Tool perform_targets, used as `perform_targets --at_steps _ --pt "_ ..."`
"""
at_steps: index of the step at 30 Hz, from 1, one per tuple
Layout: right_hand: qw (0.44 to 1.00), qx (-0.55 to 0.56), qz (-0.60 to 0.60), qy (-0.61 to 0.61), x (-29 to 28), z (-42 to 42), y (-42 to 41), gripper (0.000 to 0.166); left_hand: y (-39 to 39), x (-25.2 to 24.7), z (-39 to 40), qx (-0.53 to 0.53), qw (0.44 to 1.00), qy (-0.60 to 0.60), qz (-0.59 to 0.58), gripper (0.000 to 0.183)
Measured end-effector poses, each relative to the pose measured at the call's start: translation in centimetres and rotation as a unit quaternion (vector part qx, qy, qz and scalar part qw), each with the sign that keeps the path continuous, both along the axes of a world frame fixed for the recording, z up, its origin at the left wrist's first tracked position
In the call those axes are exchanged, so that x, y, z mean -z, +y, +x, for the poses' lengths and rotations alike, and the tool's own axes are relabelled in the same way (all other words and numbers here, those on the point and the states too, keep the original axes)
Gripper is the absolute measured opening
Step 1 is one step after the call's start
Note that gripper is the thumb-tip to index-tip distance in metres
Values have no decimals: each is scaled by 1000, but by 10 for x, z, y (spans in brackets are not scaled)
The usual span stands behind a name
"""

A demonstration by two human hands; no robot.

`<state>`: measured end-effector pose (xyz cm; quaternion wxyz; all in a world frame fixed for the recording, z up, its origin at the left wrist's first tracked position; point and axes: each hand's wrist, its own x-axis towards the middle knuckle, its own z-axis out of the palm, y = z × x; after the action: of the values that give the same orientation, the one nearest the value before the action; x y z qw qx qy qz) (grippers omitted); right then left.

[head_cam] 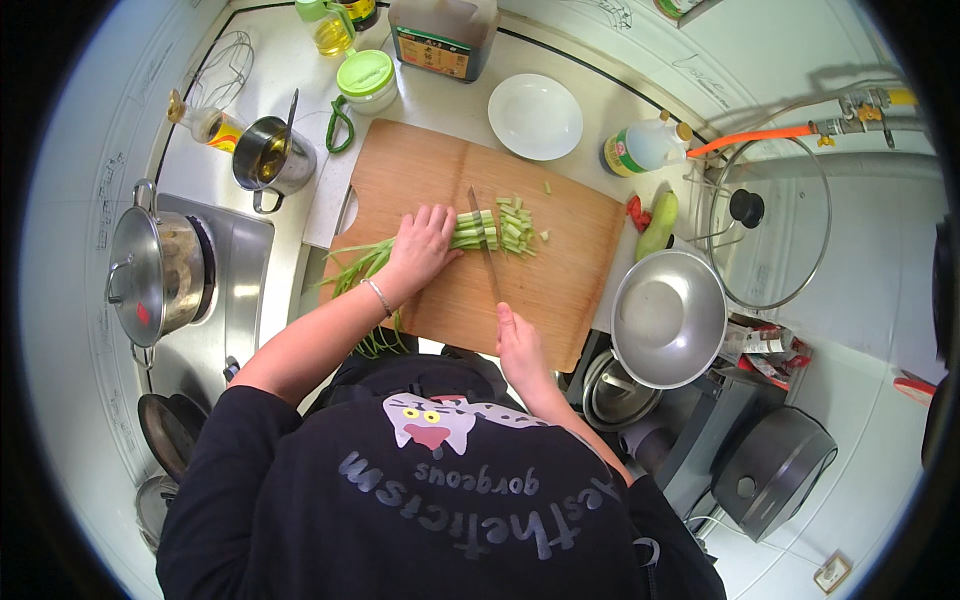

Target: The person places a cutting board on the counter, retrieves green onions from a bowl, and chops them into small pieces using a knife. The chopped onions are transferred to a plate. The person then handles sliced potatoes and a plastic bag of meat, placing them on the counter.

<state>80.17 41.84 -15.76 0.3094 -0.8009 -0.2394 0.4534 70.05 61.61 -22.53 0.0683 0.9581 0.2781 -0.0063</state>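
Observation:
A bunch of long green stalks [465, 231] lies across the wooden cutting board [420, 161]. My left hand [422, 244] presses down on the bunch, its fingers together near the cut end. Thin stems trail from under that hand to the left and over the board's front edge. In my right hand [519, 343] is the handle of a kitchen knife [489, 262]. Its blade, seen nearly edge-on, crosses the stalks just right of my left fingers. Short cut pieces [516, 227] lie to the right of the blade, with a few stray bits farther off.
Behind the board stands a white plate [535, 117]. A steel cup [274, 161] holding yellowish liquid is at the left, near a lidded pot [154, 270] on the stove. Right of the board are a steel bowl [669, 319], a green gourd-like vegetable [658, 225] and a bottle [641, 148].

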Motion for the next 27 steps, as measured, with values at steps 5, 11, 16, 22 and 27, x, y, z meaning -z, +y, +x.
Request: perform_targets --at_steps 5,11,16,22,27 --pt "1000 -4 -11 18 29 0 -2 63 -1 8 -2 31 999 -25 -9 61" --pt "999 -20 -17 42 39 11 16 66 2 10 -2 46 999 -5 -12 60" --pt "997 -3 24 -78 57 -12 38 67 2 7 -4 44 999 -8 -5 60" --pt "997 -8 44 -57 38 0 36 60 3 15 1 -30 997 -71 12 79" --pt "997 -38 50 -37 1 4 18 58 1 -16 -5 -84 996 -2 9 94"
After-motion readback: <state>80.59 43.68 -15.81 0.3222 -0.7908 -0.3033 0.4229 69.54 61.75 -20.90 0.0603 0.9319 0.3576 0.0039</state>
